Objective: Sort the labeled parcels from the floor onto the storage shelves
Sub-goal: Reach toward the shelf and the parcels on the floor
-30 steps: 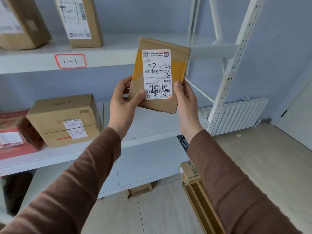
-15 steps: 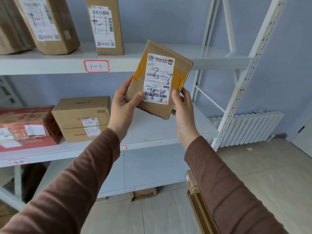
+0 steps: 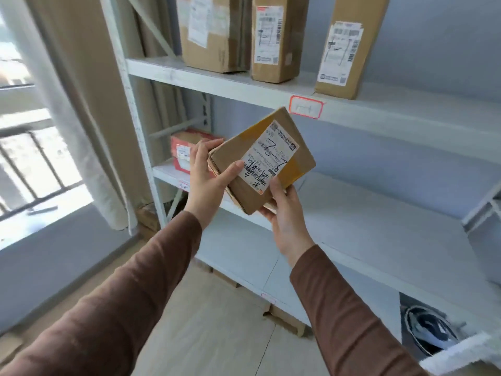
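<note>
Currently: one labeled parcel [image 3: 260, 161] was held in mid-air before the shelving, not yet placed.

Both hands carried it: the left hand [image 3: 207, 177] gripped its left edge, thumb across the face and fingers [image 3: 210, 144] curled behind, while the right hand [image 3: 284, 213] cupped the lower corner, thumb pressed near the white label [image 3: 267, 158]. The parcel sat tilted, in front of the middle shelf [image 3: 379, 213] and below the upper shelf [image 3: 271, 85], whose red-bordered tag [image 3: 306, 107] appeared to read "1-1", though blur left this uncertain. Three upright cartons stood on that upper shelf; a red box [image 3: 189, 147] lay on the middle one. Risk noted: misfiling, should the handwritten label code be misread against the shelf tags. Secondary risk: the tilted parcel might slip from the corner hold if either hand released early.
</note>
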